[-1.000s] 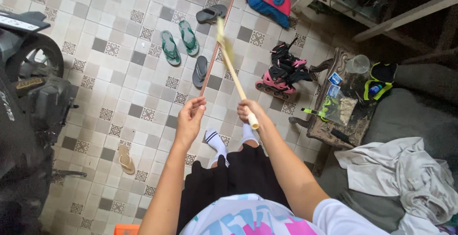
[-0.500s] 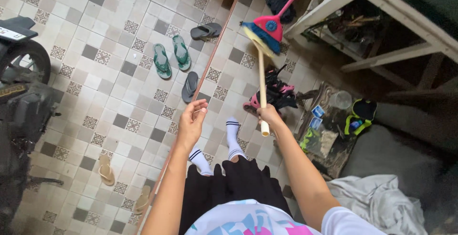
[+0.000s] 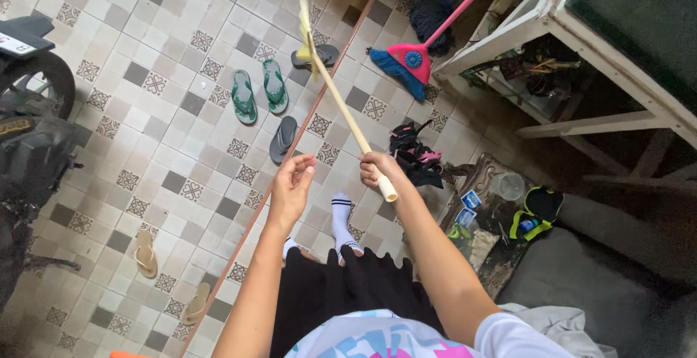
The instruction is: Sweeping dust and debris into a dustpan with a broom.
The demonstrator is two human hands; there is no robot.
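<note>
My right hand (image 3: 376, 169) grips the near end of a pale wooden stick (image 3: 347, 116) that slants up and to the left. A yellow head (image 3: 308, 35), blurred, sits at the stick's far end above the tiled floor (image 3: 167, 96). My left hand (image 3: 292, 184) hovers just left of the right one, fingers loosely curled and apart, holding nothing. Below the hands I see my white-socked feet (image 3: 340, 220) and a black skirt.
Green sandals (image 3: 258, 91), grey slippers (image 3: 285, 139) and tan sandals (image 3: 145, 253) lie on the floor. A motorbike (image 3: 29, 133) stands at left. A pink broom (image 3: 406, 60), roller skates (image 3: 415, 156), a cluttered low table (image 3: 494, 220) and a white frame (image 3: 581, 46) crowd the right.
The stick has swung from pointing straight ahead near the pink broom to slanting up-left. My right hand shifted slightly left. The left hand stays open beside it.
</note>
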